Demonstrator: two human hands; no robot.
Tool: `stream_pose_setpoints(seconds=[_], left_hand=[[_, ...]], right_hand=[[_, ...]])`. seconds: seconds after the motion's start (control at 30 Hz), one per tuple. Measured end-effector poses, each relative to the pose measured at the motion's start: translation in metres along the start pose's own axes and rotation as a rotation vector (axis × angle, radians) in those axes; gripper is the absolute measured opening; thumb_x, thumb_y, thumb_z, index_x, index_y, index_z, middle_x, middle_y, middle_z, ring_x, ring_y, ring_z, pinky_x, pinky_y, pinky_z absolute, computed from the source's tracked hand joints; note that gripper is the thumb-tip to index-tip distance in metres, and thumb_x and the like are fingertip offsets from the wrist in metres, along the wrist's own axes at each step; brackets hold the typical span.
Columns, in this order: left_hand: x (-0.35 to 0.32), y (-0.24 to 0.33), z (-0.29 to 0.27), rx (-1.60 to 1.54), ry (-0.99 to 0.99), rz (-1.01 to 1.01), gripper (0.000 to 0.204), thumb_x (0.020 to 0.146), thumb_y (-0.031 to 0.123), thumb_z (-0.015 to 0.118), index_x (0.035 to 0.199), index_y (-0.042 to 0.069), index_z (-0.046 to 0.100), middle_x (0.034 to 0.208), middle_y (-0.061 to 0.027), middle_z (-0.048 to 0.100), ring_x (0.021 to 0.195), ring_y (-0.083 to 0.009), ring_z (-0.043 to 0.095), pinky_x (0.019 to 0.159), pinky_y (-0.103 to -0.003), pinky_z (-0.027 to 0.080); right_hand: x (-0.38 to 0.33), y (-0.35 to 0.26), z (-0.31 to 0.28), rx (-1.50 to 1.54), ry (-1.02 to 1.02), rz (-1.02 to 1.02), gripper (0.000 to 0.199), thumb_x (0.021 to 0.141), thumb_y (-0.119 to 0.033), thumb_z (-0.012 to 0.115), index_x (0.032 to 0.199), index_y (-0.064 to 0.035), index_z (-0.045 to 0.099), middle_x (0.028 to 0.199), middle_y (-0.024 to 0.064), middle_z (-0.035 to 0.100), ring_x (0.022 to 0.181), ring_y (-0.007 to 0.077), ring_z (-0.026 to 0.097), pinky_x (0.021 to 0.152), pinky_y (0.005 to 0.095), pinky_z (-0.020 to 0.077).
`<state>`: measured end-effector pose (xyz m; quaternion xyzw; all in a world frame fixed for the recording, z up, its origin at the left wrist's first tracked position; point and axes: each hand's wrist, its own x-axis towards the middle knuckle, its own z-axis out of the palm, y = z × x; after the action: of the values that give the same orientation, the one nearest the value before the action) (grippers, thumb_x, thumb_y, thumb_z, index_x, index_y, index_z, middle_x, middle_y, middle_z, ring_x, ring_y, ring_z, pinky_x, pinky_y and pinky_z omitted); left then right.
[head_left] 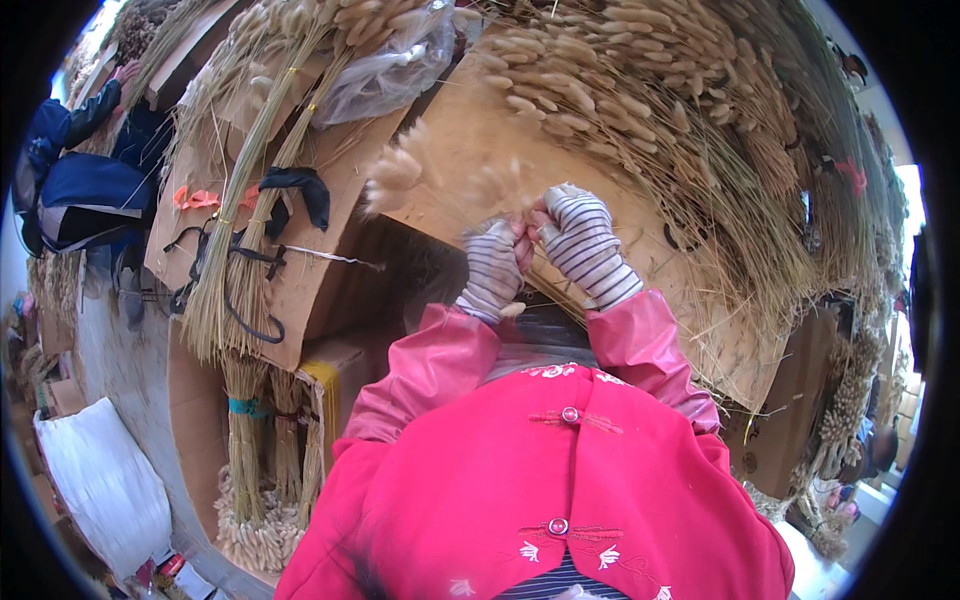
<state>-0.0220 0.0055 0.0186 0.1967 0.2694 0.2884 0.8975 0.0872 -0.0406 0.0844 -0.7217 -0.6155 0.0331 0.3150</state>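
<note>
My two hands meet in front of my chest, each in a striped fingerless glove. My left hand (494,265) is closed round the stems of a small bunch of bunny tail grass (400,172), its fluffy tan heads fanned out ahead and blurred. Against it, my right hand (582,240) pinches at the same stems; the fingers hide exactly where it grips. Beyond the hands and to the right, a large pile of dried bunny tail grass (590,100) lies on a sheet of brown cardboard (450,110), heads pointing away to the left.
On the left, tied grass bundles (240,200) lie over a cardboard box (335,240) with black straps (300,190). A clear plastic bag (390,70) sits behind them. Bundles stand heads-down in a box (245,470) below. At far left is a person's dark blue sleeve (90,115).
</note>
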Motion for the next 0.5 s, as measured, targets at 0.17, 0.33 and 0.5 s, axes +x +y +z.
stream_pose_setpoints(seconds=[0.17, 0.33, 0.5], left_hand=[[0.001, -0.002, -0.001, 0.02, -0.118, -0.015, 0.021, 0.087, 0.022, 0.047, 0.089, 0.002, 0.054, 0.063, -0.0005, 0.048, 0.042, -0.0052, 0.031, 0.038, -0.019, 0.024], [-0.001, 0.0, 0.002, 0.016, -0.206, -0.024, 0.024, 0.083, 0.024, 0.055, 0.09, 0.001, 0.054, 0.074, -0.0021, 0.049, 0.069, -0.0105, 0.046, 0.063, -0.02, 0.037], [-0.005, 0.008, 0.003, 0.137, -0.196, -0.061, 0.027, 0.081, 0.026, 0.058, 0.094, 0.004, 0.055, 0.07, 0.0022, 0.05, 0.058, -0.0051, 0.045, 0.05, -0.015, 0.035]], right_hand=[[0.009, 0.005, -0.001, 0.321, 0.162, 0.193, 0.008, 0.071, -0.004, 0.058, 0.069, -0.0002, 0.052, 0.061, 0.0128, 0.051, 0.056, 0.0253, 0.049, 0.053, 0.033, 0.0403], [0.025, 0.017, 0.007, 0.112, 0.139, 0.108, 0.008, 0.072, -0.006, 0.059, 0.073, -0.0011, 0.053, 0.063, 0.012, 0.052, 0.058, 0.025, 0.051, 0.054, 0.0329, 0.041], [0.022, 0.012, 0.0, -0.036, 0.11, 0.165, 0.011, 0.071, -0.016, 0.059, 0.074, -0.0069, 0.054, 0.071, 0.0129, 0.056, 0.07, 0.0302, 0.055, 0.061, 0.039, 0.0425]])
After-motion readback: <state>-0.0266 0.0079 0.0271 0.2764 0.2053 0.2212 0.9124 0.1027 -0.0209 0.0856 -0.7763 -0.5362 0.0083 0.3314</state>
